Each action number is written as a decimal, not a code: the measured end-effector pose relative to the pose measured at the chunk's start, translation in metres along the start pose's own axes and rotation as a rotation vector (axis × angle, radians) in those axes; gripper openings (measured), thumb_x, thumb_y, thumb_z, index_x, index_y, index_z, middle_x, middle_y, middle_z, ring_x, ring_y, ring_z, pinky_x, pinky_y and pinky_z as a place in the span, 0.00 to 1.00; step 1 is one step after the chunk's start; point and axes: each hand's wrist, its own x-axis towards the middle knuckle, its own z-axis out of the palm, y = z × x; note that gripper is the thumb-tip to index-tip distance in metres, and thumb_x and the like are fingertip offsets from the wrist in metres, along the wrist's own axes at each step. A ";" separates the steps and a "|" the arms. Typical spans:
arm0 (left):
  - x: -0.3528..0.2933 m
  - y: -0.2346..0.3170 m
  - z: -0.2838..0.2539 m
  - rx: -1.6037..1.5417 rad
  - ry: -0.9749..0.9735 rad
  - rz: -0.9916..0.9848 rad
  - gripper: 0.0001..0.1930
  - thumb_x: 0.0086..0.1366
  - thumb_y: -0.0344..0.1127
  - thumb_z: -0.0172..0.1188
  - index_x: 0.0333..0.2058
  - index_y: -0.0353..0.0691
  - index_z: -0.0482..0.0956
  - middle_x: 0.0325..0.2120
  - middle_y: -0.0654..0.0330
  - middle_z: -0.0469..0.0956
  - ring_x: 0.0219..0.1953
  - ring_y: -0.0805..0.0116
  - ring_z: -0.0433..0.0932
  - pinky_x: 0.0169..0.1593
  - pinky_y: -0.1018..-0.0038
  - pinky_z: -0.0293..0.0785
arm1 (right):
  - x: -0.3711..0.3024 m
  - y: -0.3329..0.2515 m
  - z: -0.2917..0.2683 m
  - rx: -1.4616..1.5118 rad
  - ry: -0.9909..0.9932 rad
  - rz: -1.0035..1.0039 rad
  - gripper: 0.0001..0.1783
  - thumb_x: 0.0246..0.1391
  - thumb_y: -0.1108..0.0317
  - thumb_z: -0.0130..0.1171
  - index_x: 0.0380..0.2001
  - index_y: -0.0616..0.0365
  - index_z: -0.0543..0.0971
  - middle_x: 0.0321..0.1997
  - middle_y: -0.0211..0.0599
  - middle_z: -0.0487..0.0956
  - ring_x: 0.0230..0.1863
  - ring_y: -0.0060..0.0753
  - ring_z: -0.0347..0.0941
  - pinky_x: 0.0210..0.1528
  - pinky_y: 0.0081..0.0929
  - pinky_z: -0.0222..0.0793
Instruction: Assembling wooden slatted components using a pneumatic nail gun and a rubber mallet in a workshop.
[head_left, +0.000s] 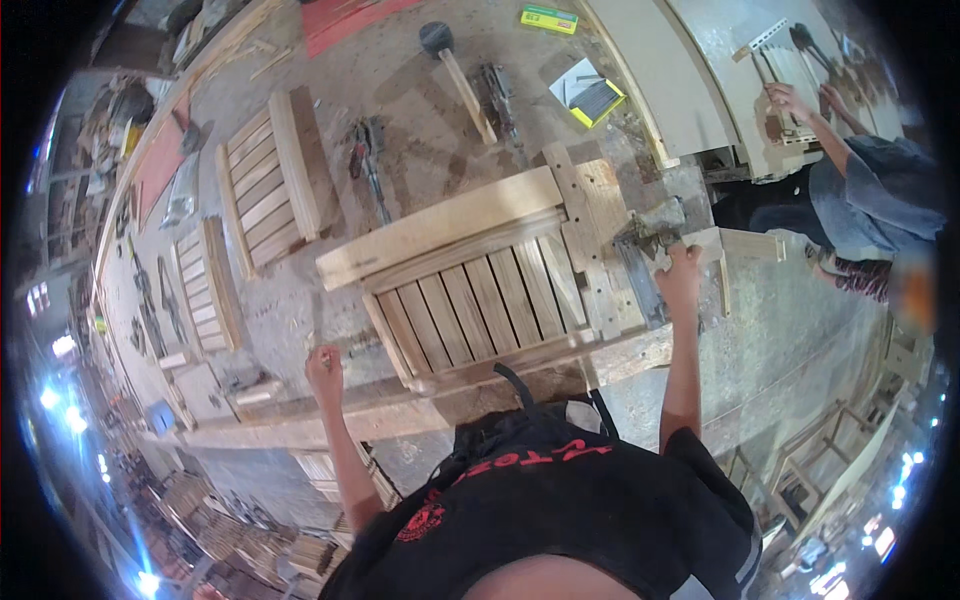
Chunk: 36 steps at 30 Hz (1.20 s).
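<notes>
The brown wooden workbench's point(300, 428) near edge is partly hidden by a black shirt point(580, 510). The left hand point(325, 370) is held with fingers curled narrow; whether anything is gripped cannot be told. A gap is left between it and the slatted light-wood panel point(482, 308) at centre, bordered on its far side by a thick pale beam point(445, 222). The right hand point(682, 268) is placed at the dark metal vise point(640, 268), fingers bent, their hold unclear.

Around me, bluish-white lights point(73, 416) glare at eight and four o'clock; my table point(290, 315) shows soft shadows, and straight edges bend toward the black rim.
</notes>
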 end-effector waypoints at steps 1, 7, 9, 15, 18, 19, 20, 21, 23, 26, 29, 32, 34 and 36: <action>-0.015 -0.029 0.004 0.059 -0.005 0.065 0.10 0.64 0.38 0.59 0.33 0.36 0.79 0.24 0.55 0.77 0.28 0.58 0.75 0.36 0.67 0.71 | 0.002 0.005 0.010 -0.080 -0.010 -0.032 0.31 0.36 0.73 0.67 0.49 0.57 0.69 0.51 0.52 0.69 0.53 0.62 0.66 0.55 0.51 0.65; -0.030 -0.080 0.017 0.062 -0.172 -0.083 0.14 0.63 0.44 0.60 0.33 0.36 0.80 0.26 0.49 0.77 0.27 0.53 0.73 0.33 0.62 0.68 | 0.027 0.054 0.013 -0.146 0.010 -0.006 0.33 0.36 0.67 0.69 0.48 0.58 0.69 0.46 0.53 0.75 0.51 0.59 0.71 0.51 0.49 0.68; -0.015 -0.078 0.020 0.077 -0.228 -0.186 0.17 0.61 0.48 0.60 0.35 0.38 0.82 0.28 0.50 0.80 0.31 0.54 0.78 0.36 0.62 0.71 | 0.042 0.048 0.002 -0.058 -0.063 -0.096 0.33 0.35 0.65 0.69 0.48 0.58 0.69 0.45 0.53 0.77 0.49 0.57 0.73 0.51 0.48 0.68; -0.007 -0.062 0.019 0.125 -0.278 -0.305 0.25 0.56 0.58 0.64 0.40 0.42 0.83 0.26 0.55 0.83 0.33 0.60 0.83 0.41 0.65 0.76 | 0.032 -0.001 -0.034 0.832 -0.710 0.215 0.20 0.39 0.73 0.62 0.40 0.61 0.73 0.31 0.43 0.78 0.29 0.37 0.76 0.33 0.34 0.73; -0.013 -0.040 0.021 0.171 -0.128 -0.305 0.19 0.55 0.52 0.63 0.35 0.44 0.84 0.32 0.52 0.83 0.38 0.52 0.82 0.43 0.59 0.76 | -0.015 -0.033 -0.032 0.941 -0.639 0.187 0.13 0.41 0.77 0.58 0.34 0.60 0.72 0.27 0.39 0.76 0.24 0.35 0.74 0.27 0.31 0.71; -0.015 -0.039 0.024 0.221 -0.091 -0.337 0.18 0.55 0.52 0.63 0.34 0.44 0.84 0.32 0.52 0.83 0.38 0.53 0.82 0.43 0.58 0.76 | -0.034 -0.050 -0.028 1.088 -0.538 0.330 0.11 0.42 0.76 0.58 0.32 0.59 0.72 0.25 0.37 0.74 0.24 0.35 0.74 0.27 0.33 0.71; -0.015 -0.043 0.026 0.213 -0.085 -0.352 0.18 0.55 0.52 0.63 0.34 0.44 0.84 0.32 0.52 0.83 0.38 0.53 0.82 0.43 0.58 0.76 | -0.045 -0.064 -0.028 1.242 -0.424 0.466 0.09 0.42 0.75 0.58 0.30 0.58 0.71 0.23 0.36 0.73 0.24 0.35 0.73 0.27 0.34 0.71; -0.012 -0.051 0.026 0.291 -0.132 -0.354 0.18 0.55 0.53 0.63 0.33 0.45 0.85 0.32 0.52 0.83 0.38 0.52 0.82 0.43 0.58 0.76 | -0.047 -0.077 -0.032 1.235 -0.441 0.456 0.09 0.42 0.75 0.58 0.30 0.58 0.71 0.23 0.36 0.73 0.24 0.35 0.73 0.27 0.34 0.71; -0.009 -0.064 0.028 0.366 -0.192 -0.365 0.17 0.54 0.53 0.64 0.32 0.46 0.85 0.32 0.52 0.83 0.38 0.52 0.82 0.44 0.57 0.76 | -0.051 -0.098 -0.045 1.440 -0.722 0.416 0.10 0.51 0.67 0.57 0.36 0.59 0.74 0.23 0.33 0.72 0.25 0.30 0.71 0.32 0.37 0.70; -0.006 -0.068 0.027 0.340 -0.276 -0.342 0.17 0.55 0.54 0.63 0.32 0.48 0.84 0.32 0.53 0.83 0.39 0.52 0.82 0.44 0.57 0.76 | -0.048 -0.154 -0.047 1.108 -0.686 0.420 0.12 0.57 0.60 0.60 0.35 0.56 0.73 0.20 0.30 0.69 0.18 0.28 0.67 0.24 0.32 0.69; 0.001 -0.063 0.026 0.255 -0.288 -0.339 0.16 0.55 0.53 0.63 0.32 0.48 0.84 0.31 0.54 0.83 0.39 0.51 0.82 0.43 0.57 0.76 | -0.037 -0.169 -0.024 0.898 -0.706 0.294 0.14 0.58 0.57 0.62 0.32 0.56 0.72 0.18 0.31 0.70 0.14 0.27 0.67 0.19 0.30 0.69; -0.002 -0.059 0.029 0.184 -0.218 -0.371 0.14 0.55 0.51 0.62 0.32 0.48 0.84 0.31 0.53 0.83 0.38 0.50 0.82 0.41 0.57 0.77 | -0.037 -0.174 -0.008 0.858 -0.731 0.217 0.15 0.58 0.57 0.62 0.29 0.56 0.72 0.17 0.31 0.70 0.13 0.27 0.68 0.17 0.29 0.71; -0.006 -0.059 0.030 0.199 -0.109 -0.364 0.15 0.55 0.50 0.61 0.32 0.46 0.84 0.31 0.52 0.83 0.37 0.50 0.81 0.40 0.57 0.77 | -0.045 -0.184 0.001 0.861 -0.704 0.276 0.13 0.58 0.59 0.62 0.32 0.55 0.73 0.16 0.30 0.70 0.13 0.27 0.68 0.17 0.29 0.71; -0.006 -0.056 0.029 0.221 -0.090 -0.365 0.15 0.55 0.49 0.60 0.32 0.45 0.84 0.31 0.52 0.83 0.37 0.49 0.81 0.40 0.57 0.77 | -0.049 -0.188 0.007 0.839 -0.679 0.325 0.13 0.58 0.58 0.62 0.33 0.55 0.72 0.15 0.30 0.68 0.12 0.27 0.67 0.17 0.30 0.70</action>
